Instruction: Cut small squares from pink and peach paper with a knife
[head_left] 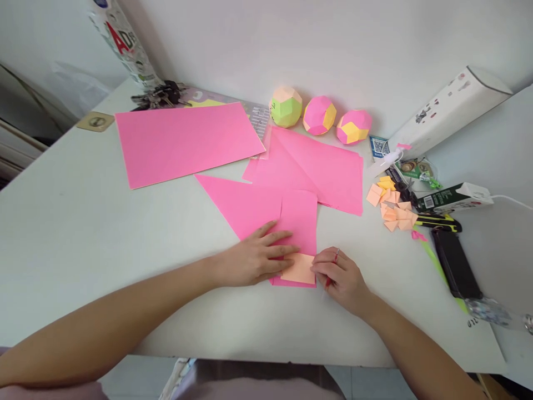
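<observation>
My left hand (256,256) lies flat with fingers spread, its fingertips pressing on a small peach paper rectangle (300,269) and a pink sheet (302,222). The peach piece rests on the lower end of the pink sheet, whose left part tapers to a point. At the right edge of the peach paper, my right hand (339,276) is closed with its fingertips touching the edge. A small red part shows under its fingers; what it belongs to is mostly hidden. A ring sits on one finger of this hand.
More pink sheets (333,166) lie behind, with a pink stack (187,144) to the left. Three faceted paper balls (320,115) stand by the wall. Folded peach pieces (397,214), a yellow-black cutter (439,223) and a black case (456,264) are at the right.
</observation>
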Available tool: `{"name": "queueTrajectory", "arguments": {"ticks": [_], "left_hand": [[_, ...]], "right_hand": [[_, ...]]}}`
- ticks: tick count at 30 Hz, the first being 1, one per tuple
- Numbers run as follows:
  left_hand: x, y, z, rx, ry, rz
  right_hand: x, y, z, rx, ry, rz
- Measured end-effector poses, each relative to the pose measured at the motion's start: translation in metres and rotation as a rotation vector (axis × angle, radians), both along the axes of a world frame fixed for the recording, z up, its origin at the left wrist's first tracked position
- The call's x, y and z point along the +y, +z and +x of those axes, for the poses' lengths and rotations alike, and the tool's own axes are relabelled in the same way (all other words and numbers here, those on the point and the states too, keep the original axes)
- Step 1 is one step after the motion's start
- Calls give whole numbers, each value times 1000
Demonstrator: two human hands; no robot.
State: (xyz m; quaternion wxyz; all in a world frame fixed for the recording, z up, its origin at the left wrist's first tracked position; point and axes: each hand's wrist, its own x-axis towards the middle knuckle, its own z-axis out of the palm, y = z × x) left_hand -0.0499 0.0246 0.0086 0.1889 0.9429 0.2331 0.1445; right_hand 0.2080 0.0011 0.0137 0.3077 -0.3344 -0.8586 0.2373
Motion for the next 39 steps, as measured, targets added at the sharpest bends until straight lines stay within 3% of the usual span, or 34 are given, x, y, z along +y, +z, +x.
{"name": "queueTrajectory", "arguments": {"ticks": [6, 12, 25, 39], "left_hand": [[1, 3, -1, 15, -42, -64], [1, 2, -2, 56, -58, -22], [0, 2, -3, -124, -66, 106], [0, 4, -1, -135, -48, 80]], "right_hand": [[4, 6, 5, -207, 92, 188], [6, 6, 8, -156, 126, 122], [9, 2, 10, -36, 65, -134], [7, 3, 3, -4, -37, -41]]}}
